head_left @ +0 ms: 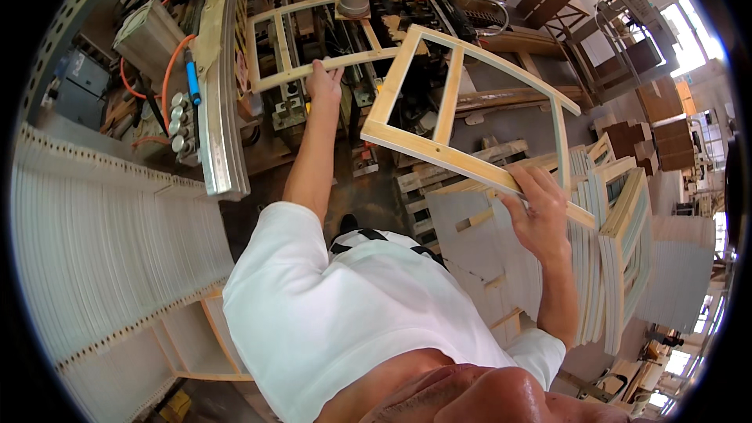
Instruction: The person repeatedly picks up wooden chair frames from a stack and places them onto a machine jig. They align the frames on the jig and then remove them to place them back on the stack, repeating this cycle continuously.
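Left hand (323, 82) grips the near rail of the wooden frame (313, 43) on the far machine bed (356, 94). Right hand (539, 215) clasps a second frame (454, 121), held aloft right. Swap stage, likely; next needs clearance between frames.

Two pale wooden frames in hand

One wooden frame (313, 43), a ladder-like rectangle with crossbars, is lying flat on the machine bed; the other frame (462, 110), larger with two openings, is being held tilted in the air above a stack.
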`<control>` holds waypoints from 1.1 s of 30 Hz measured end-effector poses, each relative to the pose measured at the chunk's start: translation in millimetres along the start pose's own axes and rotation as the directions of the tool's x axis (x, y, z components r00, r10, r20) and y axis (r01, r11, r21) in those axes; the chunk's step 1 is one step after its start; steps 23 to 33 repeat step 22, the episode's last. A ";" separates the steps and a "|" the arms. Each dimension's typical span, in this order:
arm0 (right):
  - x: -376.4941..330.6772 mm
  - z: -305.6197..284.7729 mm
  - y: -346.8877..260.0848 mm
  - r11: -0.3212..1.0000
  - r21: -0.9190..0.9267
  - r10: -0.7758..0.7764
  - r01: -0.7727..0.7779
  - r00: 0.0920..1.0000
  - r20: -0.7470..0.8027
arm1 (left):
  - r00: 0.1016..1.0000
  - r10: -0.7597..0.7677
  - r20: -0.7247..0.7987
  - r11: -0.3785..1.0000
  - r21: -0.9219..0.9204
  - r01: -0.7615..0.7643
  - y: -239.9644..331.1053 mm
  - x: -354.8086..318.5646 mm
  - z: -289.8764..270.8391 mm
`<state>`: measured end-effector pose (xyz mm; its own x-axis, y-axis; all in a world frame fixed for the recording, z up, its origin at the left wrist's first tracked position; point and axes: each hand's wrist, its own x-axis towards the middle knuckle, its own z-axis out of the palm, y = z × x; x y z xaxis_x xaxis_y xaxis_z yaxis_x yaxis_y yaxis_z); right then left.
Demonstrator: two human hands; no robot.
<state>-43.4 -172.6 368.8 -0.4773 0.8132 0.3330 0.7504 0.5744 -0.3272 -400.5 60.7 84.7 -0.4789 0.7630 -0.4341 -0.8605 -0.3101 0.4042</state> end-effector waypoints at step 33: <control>110.6 251.6 5.1 0.795 0.211 -0.586 0.569 0.810 0.026 | 0.929 -0.357 0.101 0.897 0.315 0.310 -4.9 -355.2 -222.9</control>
